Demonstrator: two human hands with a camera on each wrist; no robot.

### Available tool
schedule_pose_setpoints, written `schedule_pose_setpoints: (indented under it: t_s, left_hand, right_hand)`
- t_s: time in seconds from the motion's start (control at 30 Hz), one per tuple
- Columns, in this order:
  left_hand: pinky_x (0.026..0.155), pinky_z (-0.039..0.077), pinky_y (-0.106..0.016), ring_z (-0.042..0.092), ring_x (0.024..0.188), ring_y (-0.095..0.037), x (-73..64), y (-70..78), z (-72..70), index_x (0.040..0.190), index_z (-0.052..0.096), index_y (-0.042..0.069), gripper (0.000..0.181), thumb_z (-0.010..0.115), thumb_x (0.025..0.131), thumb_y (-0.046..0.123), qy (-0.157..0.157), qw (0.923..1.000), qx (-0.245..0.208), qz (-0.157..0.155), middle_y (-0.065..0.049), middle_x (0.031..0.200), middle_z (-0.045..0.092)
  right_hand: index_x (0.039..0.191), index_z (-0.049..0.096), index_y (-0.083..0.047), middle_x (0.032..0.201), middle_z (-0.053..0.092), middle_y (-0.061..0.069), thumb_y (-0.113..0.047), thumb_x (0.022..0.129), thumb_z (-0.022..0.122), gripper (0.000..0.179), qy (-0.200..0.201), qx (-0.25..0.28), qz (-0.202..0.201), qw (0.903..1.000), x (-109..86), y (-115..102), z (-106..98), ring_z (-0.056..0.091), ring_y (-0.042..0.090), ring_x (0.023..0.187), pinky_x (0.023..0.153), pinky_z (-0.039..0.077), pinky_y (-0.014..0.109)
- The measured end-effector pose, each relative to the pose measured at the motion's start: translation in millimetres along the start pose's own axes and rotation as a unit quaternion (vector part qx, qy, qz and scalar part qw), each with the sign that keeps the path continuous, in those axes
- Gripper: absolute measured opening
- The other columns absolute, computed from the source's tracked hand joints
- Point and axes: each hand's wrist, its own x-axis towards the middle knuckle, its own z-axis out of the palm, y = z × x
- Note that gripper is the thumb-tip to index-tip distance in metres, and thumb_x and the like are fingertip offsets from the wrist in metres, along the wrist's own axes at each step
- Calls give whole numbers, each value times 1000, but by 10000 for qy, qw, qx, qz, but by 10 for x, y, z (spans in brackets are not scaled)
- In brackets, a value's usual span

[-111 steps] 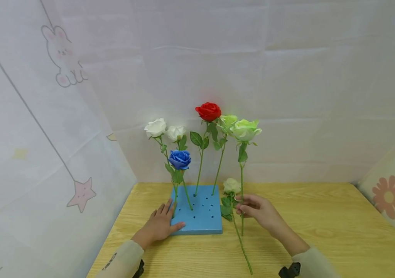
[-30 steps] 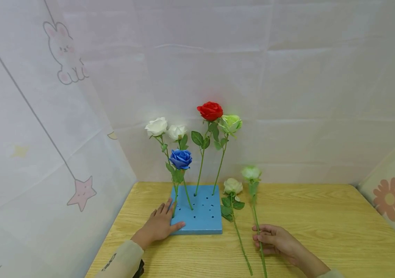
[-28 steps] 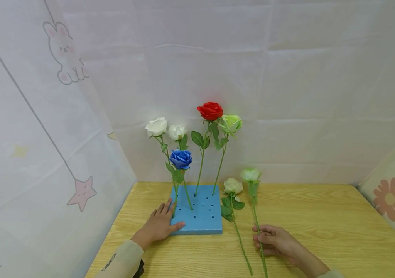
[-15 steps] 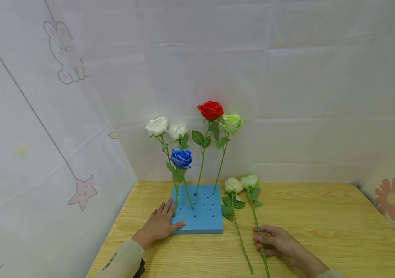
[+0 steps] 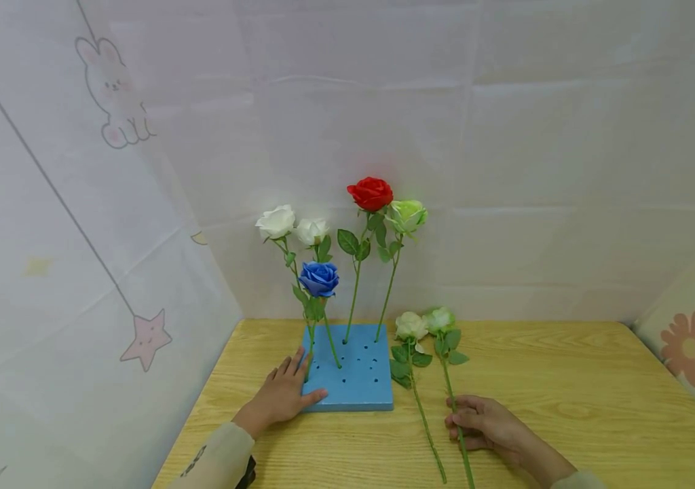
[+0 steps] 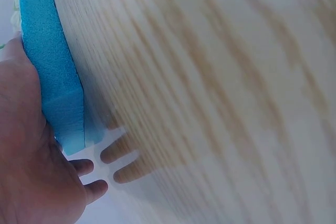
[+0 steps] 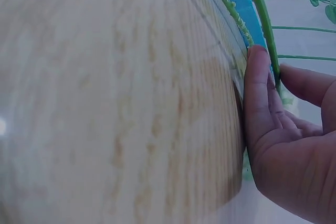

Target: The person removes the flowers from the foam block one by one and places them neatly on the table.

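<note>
Blue block: seen on the table (image 5: 567,394), w/ blue block (image 5: 360,397) at 10 o'clock of the tabletop's middle; five stems were held upright-ish by its holes, presumably why it was used as a base.
L hand: left hand (image 5: 282,392) spread flat at block's 8 o'clock, fingers straight, nothing grasped; block prob. being steadied that way.
R hand: right hand (image 5: 486,424) at block's 4 o'clock, green-tinged rose (image 5: 441,320) pinched by the stem btwn thumb & fingers; prob. gripped low so bloom & leaves weren't squashed.
Green-tinged bloom: pointed twd 12, seemingly rested on table.
Cream rose: cream rose (image 5: 411,327) unheld at block's 3 o'clock, stem roughly alongside, maybe so both could be told apart; bloom contact couldn't be judged.
Standing roses: red rose (image 5: 370,194) set at 12, lime rose (image 5: 407,216) at 1, blue rose (image 5: 320,278) & two white roses (image 5: 276,222) twd 11; blooms seemingly spaced for visibility.
</note>
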Motion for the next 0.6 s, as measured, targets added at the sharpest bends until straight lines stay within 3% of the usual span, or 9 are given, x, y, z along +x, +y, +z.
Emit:
schedule_pose_setpoints:
  t_s: [0.27,0.6]
  left_hand:
    - [112,25,-70,23,149,-48,-14,26,-26,162,21,6,101,42,94,77,-94,9999,-46,-100,-16,170,9]
    - [111,27,-70,24,148,-49,2,1,7,163,20,7,101,41,94,78,-30,10000,21,-42,-16,169,10]
  right_hand:
    - [152,7,21,116,66,17,-19,102,63,85,268,-842,-111,9960,11,-30,8,69,28,103,82,60,40]
    - [148,33,15,104,63,15,-18,101,65,66,780,-1556,-36,9847,-21,-129,57,67,26,88,74,61,41]
